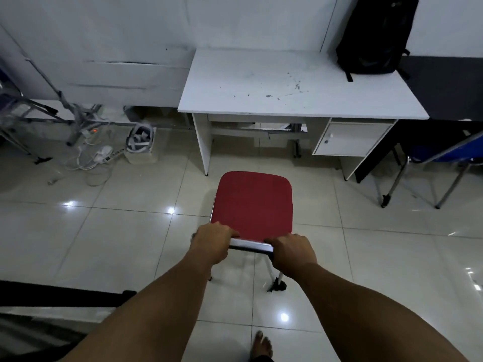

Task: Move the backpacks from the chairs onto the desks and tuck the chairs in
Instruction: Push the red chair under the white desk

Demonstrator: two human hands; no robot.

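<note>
A chair with a red seat [252,202] stands on the tiled floor just in front of a white desk [274,100]. Its seat is bare. My left hand [213,240] and my right hand [291,253] both grip the shiny metal top bar of the chair's back, left and right of its middle. A black backpack [376,35] stands upright on the desk's far right corner, leaning on the wall. The chair's front edge is short of the desk's opening.
A blue chair [444,155] sits under a dark desk [444,90] at right. Cables, a power strip [104,155] and a white headset [139,139] lie on the floor at left, beside metal stands [70,118]. My bare foot [262,344] shows at the bottom.
</note>
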